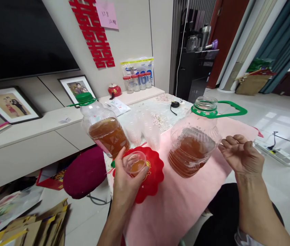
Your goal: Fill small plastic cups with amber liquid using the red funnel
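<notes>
- The clear cups (145, 128) stacked behind the red plate (152, 177) blur together; their number cannot be told.
- Two jugs of brown liquid stand on the pink tabletop (183, 201): a capped jug (104, 128) and an open jug (194, 138).
- The left hand (126, 181) grips one small cup (136, 163) of brown liquid over the plate.
- The right hand (241, 153), loosely curled and empty, hovers just beside the open jug.

Both hands are bare, with no rings, watches or gloves to be seen. The left hand (127, 181) and its forearm are uncovered down to the picture's lower edge. The right hand (241, 155) leads to a bare forearm too, where a pale, whitish sleeve (244, 238) edge shows near the elbow. Dark clothing (223, 212) covers the lap.
</notes>
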Demonstrator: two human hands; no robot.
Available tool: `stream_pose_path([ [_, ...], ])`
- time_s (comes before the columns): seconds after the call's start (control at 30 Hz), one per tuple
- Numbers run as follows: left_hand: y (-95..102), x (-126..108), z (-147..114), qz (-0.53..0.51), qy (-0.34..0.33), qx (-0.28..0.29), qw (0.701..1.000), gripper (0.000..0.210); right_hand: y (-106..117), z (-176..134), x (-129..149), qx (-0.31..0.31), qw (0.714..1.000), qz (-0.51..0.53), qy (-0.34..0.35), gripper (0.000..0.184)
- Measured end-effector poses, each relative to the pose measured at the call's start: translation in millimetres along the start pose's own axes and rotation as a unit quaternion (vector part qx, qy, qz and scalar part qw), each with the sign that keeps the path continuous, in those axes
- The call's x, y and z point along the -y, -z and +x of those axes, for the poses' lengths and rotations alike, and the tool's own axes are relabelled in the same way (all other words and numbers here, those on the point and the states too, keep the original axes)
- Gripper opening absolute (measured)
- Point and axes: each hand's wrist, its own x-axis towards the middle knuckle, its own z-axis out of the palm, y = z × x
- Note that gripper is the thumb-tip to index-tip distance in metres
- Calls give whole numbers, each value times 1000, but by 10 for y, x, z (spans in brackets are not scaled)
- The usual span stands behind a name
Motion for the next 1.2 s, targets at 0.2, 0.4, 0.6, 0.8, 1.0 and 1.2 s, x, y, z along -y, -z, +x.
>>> stream_pose_path([
  [0.2,-15,-120,-339,-50,31,75,995,115,-159,-77,106,85,996,-11,-6,39],
  [0.4,-193,-337,-823,-53,109,88,989,109,-399,-373,250,179,979,-60,-73,41],
  [0.6,-365,-102,-1168,-35,105,198,974,101,-778,-904,301,264,926,-149,-223,41],
  [0.8,-492,236,-1285,-14,89,254,963,98,-971,-1175,241,266,887,-207,-315,52],
  [1.0,-611,429,-1339,6,-1,259,966,92,-910,-1280,128,229,882,-206,-357,56],
  [1.2,-590,597,-1303,0,3,329,944,121,-814,-1381,92,191,897,-181,-354,57],
])
